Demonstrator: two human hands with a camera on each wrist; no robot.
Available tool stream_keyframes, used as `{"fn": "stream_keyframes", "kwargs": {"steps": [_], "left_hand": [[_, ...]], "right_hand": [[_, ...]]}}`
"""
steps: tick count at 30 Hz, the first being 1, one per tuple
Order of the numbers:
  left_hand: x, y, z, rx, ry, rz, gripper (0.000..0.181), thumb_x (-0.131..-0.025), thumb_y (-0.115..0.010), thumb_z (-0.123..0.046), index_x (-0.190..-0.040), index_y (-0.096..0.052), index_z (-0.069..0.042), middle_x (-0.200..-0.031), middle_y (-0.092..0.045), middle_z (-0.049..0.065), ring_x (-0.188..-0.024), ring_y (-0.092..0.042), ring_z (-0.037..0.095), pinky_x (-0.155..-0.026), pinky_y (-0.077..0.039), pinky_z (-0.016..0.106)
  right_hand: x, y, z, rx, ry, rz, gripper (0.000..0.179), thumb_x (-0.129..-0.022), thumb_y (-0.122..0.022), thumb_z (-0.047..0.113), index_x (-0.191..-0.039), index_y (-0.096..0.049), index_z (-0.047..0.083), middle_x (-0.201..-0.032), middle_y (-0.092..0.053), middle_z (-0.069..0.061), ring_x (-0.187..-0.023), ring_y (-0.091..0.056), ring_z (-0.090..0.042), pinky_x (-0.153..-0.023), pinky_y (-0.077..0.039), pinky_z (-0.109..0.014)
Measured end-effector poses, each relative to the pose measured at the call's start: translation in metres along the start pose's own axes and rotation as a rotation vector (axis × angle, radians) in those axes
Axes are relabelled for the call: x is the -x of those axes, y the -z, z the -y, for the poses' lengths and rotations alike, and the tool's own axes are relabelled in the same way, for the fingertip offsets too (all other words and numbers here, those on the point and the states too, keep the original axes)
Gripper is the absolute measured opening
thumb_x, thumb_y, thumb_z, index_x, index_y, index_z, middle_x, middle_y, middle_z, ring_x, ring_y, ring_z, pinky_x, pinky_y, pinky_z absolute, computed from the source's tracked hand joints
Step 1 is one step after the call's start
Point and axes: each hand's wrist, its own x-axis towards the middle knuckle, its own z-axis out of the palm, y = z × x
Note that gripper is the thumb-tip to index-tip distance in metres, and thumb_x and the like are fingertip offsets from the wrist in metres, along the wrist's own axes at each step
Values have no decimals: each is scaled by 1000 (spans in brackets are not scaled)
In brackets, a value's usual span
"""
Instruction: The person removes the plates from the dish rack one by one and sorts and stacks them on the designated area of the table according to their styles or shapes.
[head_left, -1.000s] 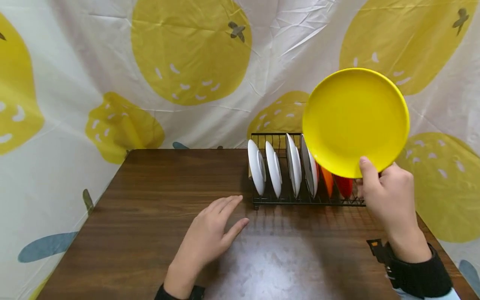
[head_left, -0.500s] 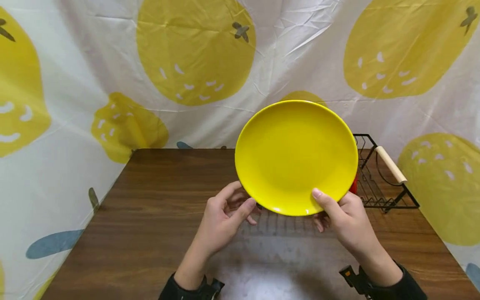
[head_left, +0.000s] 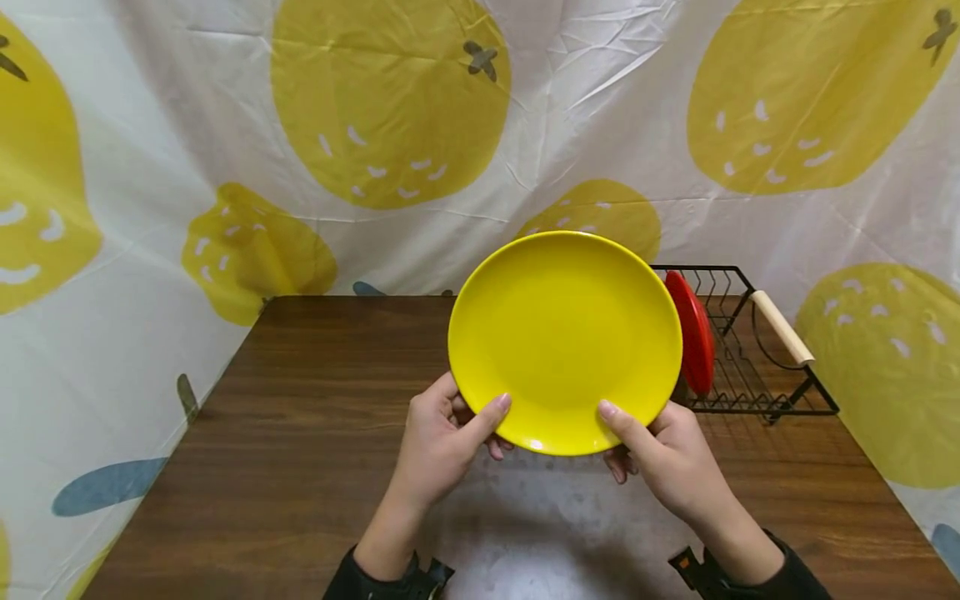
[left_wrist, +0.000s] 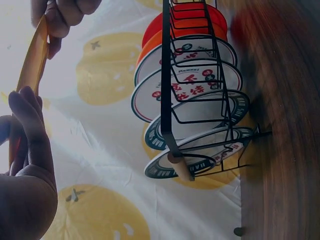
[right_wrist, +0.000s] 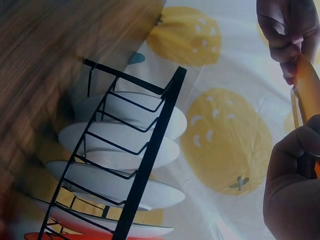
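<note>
A yellow plate [head_left: 566, 333] is held up in front of me, its face tilted toward the head camera. My left hand [head_left: 438, 446] grips its lower left rim, thumb on the face and fingers behind. On the lower right rim my right hand [head_left: 675, 454] holds it the same way. Behind the plate stands a black wire dish rack [head_left: 750, 367], partly hidden in the head view. A red plate [head_left: 690, 333] stands on edge in it. The left wrist view also shows an orange plate [left_wrist: 175, 40] and several white plates with printed patterns [left_wrist: 187, 92] in the rack's slots.
The brown wooden table [head_left: 315, 375] extends left and in front of the rack. A pale wooden handle [head_left: 782, 327] sits on the rack's right end. A fabric backdrop printed with yellow fruit [head_left: 390, 100] hangs behind the table.
The yellow plate has come left and down from the right side, carried by my right hand. My left hand has come up and taken hold of its left rim.
</note>
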Motion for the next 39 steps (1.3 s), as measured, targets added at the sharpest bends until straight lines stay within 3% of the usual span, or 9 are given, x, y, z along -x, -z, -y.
{"fn": "stream_keyframes", "kwargs": {"steps": [9,17,29,39], "left_hand": [[5,7,7,15,23,43,23,-101,-71,-3,-122,-64,5,-101,-77,29,-66,-76,12,-59,-66,41],[11,13,15,8,80,51,29,-101,-71,-3,-127,-63,7,-106,-77,32,-72,-79,13,-63,-67,42],[12,15,19,11,106,26,30,-100,-72,-3,-127,-63,7,-107,-77,32,-73,-79,13,-63,-67,42],[12,14,17,51,126,21,32,-100,-71,-2,-129,-62,9,-110,-75,34,-76,-79,12,-65,-67,44]], "right_hand": [[-2,1,-9,-35,-104,80,32,-114,-49,17,-105,-67,-8,-68,-64,-2,-50,-55,-23,-46,-50,-32],[-3,-3,-23,-98,-217,158,41,-115,-49,24,-106,-67,-12,-68,-71,1,-47,-58,-19,-43,-45,-30],[-5,-7,-27,-93,-232,158,42,-114,-51,25,-102,-68,-11,-68,-71,1,-48,-59,-18,-43,-45,-29],[-5,-8,-27,-93,-248,148,42,-115,-50,26,-106,-67,-11,-71,-74,0,-52,-66,-19,-48,-56,-33]]}}
